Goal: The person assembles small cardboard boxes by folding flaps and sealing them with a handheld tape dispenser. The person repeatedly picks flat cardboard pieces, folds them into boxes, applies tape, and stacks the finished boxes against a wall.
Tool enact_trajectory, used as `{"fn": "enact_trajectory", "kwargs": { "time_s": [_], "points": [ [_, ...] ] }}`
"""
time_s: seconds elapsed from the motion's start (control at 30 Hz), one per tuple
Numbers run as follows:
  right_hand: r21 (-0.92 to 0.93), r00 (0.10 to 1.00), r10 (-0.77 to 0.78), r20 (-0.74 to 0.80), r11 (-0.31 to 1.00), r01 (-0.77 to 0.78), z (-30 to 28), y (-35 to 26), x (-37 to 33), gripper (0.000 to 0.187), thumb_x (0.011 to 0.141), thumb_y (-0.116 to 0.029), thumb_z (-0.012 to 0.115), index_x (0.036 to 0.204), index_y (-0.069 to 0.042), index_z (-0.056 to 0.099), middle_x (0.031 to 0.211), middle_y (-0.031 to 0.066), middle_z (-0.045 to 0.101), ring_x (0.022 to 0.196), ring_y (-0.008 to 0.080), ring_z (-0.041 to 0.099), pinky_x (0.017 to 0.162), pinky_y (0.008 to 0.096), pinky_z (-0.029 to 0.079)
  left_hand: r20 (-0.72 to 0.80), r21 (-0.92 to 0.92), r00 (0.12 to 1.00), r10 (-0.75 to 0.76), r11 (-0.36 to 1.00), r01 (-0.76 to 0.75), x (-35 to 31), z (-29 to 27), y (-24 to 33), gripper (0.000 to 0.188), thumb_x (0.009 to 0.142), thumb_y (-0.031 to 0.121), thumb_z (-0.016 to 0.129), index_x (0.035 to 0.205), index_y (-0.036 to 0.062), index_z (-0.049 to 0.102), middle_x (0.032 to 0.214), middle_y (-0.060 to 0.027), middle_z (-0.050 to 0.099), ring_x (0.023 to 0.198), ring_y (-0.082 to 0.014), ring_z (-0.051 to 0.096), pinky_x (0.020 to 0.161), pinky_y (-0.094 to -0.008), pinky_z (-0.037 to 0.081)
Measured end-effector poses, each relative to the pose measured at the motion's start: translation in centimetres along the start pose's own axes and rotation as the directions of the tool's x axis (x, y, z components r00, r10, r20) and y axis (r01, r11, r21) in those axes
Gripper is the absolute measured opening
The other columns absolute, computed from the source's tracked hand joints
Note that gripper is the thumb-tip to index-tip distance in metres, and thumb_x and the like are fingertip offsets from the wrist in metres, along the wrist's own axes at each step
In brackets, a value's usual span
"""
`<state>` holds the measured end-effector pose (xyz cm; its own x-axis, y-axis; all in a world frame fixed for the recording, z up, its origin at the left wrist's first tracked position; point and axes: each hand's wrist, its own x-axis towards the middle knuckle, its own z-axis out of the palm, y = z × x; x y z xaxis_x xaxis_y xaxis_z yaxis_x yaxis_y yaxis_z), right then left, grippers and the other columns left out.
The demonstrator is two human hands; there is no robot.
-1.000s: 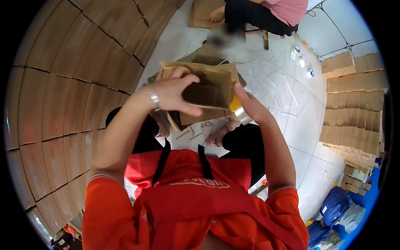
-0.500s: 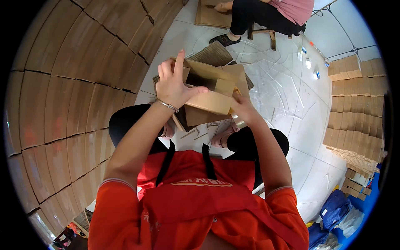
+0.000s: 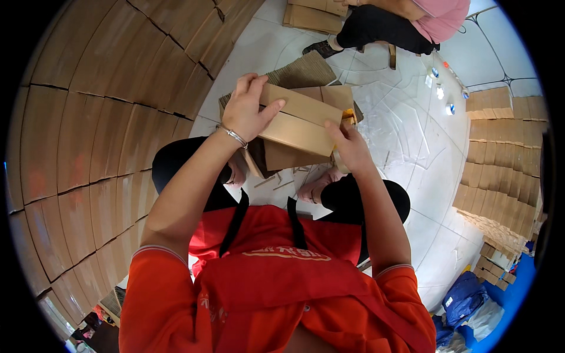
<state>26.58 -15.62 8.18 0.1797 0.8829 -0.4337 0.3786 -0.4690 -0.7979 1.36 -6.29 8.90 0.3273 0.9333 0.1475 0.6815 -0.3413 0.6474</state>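
Note:
A small brown cardboard box (image 3: pixel 294 132) is held before me with its two long top flaps folded inward, meeting at a seam. My left hand (image 3: pixel 247 109) grips its left end, thumb on top and fingers over the far side. At the right end, my right hand (image 3: pixel 349 147) rests its thumb on the box's top edge. That hand is closed around a tape dispenser (image 3: pixel 348 115), mostly hidden; an orange-yellow part shows beyond the fingers and a pale tape roll beneath. Under the box lie flattened cardboard pieces (image 3: pixel 303 72).
Stacked cartons (image 3: pixel 88 129) form a wall on my left. More bundled cardboard (image 3: pixel 500 153) stands at the right, near blue bags (image 3: pixel 462 297). Clear plastic sheeting (image 3: pixel 391 126) and tape rolls (image 3: pixel 450 109) lie on the floor. Another person (image 3: pixel 388 26) sits at the far side.
The box's open top is now covered by its folded flaps. My left fingers have come down onto the box, and my right thumb has moved onto its top edge.

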Motion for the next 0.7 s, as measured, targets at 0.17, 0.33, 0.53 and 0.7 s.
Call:
{"fn": "enact_trajectory", "kwargs": {
  "time_s": [0.17, 0.33, 0.53, 0.7],
  "points": [
    [-0.268, 0.997, 0.063, -0.053, 0.961, -0.075, 0.5, -1.7, -0.9, 0.082, 0.083, -0.070, 0.056, 0.129, -0.002, 0.055, 0.114, 0.0251, 0.065, 0.113, 0.0382, 0.060, 0.095, 0.0411, 0.045, 0.079, 0.221, 0.992, -0.103, 0.972, 0.083, -0.3, 0.3, 1.7, 0.054, 0.095, 0.039, 0.056, 0.136, 0.0059, 0.043, 0.139, -0.0227, 0.036, 0.122, -0.0424, 0.049, 0.094, -0.0462, 0.051],
    [-0.212, 0.974, 0.016, -0.226, 0.975, -0.065, -1.8, -2.7, -1.4, 0.076, 0.081, -0.061, 0.068, 0.128, -0.003, 0.054, 0.097, 0.0211, 0.069, 0.087, 0.0335, 0.071, 0.077, 0.0415, 0.053, 0.036, 0.222, 0.998, -0.041, 0.975, 0.032, -0.2, 1.0, 0.4, 0.050, 0.096, 0.036, 0.056, 0.136, 0.0114, 0.040, 0.138, -0.0217, 0.036, 0.116, -0.0455, 0.052, 0.095, -0.0480, 0.049],
    [0.286, 0.900, -0.328, -0.287, 0.867, 0.407, -7.9, -9.2, -5.4, 0.041, 0.088, -0.015, 0.069, 0.123, 0.002, 0.057, 0.099, 0.0132, 0.069, 0.075, 0.0127, 0.067, 0.063, 0.0226, 0.055, 0.066, 0.203, 0.994, -0.092, 0.976, 0.077, -0.5, 0.7, 0.8, 0.052, 0.095, 0.037, 0.057, 0.137, 0.0118, 0.038, 0.138, -0.0222, 0.033, 0.120, -0.0460, 0.048, 0.097, -0.0479, 0.048],
    [0.358, 0.916, -0.355, 0.185, 0.893, 0.273, -6.0, -7.5, -3.3, 0.044, 0.081, -0.011, 0.074, 0.121, 0.003, 0.059, 0.099, 0.0086, 0.066, 0.073, 0.0096, 0.063, 0.056, 0.0212, 0.052, 0.147, 0.172, 0.989, -0.029, 0.985, 0.004, -0.1, 0.3, 0.4, 0.055, 0.095, 0.038, 0.056, 0.137, 0.0065, 0.038, 0.135, -0.0220, 0.035, 0.125, -0.0434, 0.042, 0.100, -0.0459, 0.046]
  ]
}}
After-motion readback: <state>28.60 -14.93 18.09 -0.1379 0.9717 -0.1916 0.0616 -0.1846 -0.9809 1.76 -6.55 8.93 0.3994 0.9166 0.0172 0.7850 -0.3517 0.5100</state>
